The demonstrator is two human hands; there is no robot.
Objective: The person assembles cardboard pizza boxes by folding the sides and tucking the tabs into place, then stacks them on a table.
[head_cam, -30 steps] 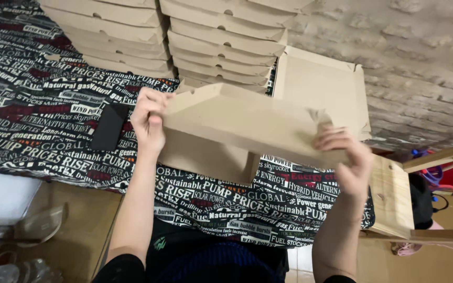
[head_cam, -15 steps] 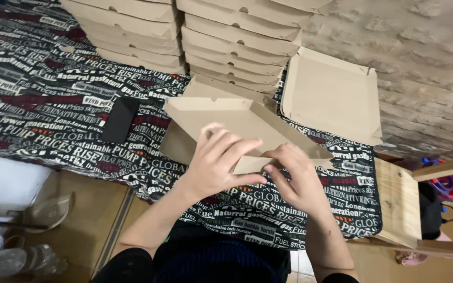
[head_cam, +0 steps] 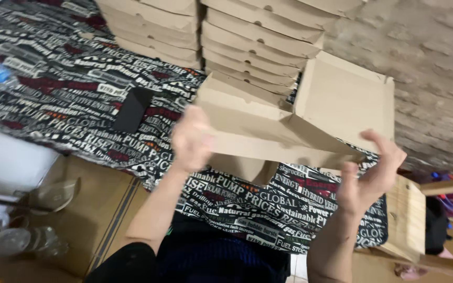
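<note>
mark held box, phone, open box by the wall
held box (head_cam: 258, 131), head view, on its broad top panel.
phone (head_cam: 132, 109), head view, middle of its dark face.
open box (head_cam: 344, 102), head view, on its bare inner base.

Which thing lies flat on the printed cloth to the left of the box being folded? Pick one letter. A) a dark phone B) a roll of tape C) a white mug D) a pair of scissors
A: a dark phone lies flat on the printed cloth, left of the cardboard box that the left hand and right hand are working on.
</note>
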